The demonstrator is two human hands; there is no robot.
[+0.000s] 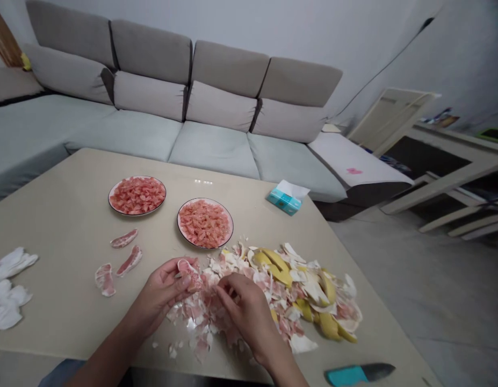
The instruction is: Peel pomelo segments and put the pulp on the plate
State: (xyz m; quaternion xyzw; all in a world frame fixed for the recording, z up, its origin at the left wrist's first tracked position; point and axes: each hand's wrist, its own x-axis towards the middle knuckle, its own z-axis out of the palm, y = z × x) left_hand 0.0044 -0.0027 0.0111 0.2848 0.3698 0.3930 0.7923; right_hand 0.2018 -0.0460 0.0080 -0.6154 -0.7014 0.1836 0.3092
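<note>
A pink pomelo segment [190, 274] is gripped between the thumb and fingers of my left hand [166, 290], above the near edge of the peel pile. Close by on its right, my right hand [244, 306] has its thumb and fingertips pinched together; whatever they hold is hidden. Beneath both hands spreads a heap of pomelo peel and membrane [268, 285], white, pink and yellow. Three loose segments [130, 260] lie to the left of my left hand. Beyond my hands stand two plates of pink pulp pieces, the left plate [137, 215] and the nearer right plate [206, 248].
A turquoise-handled knife [359, 373] lies at the table's near right edge. Crumpled white tissues [9, 293] are at the far left. A blue tissue pack [287, 199] sits near the back right corner. Behind the table [71, 215] runs a grey sofa [212, 145].
</note>
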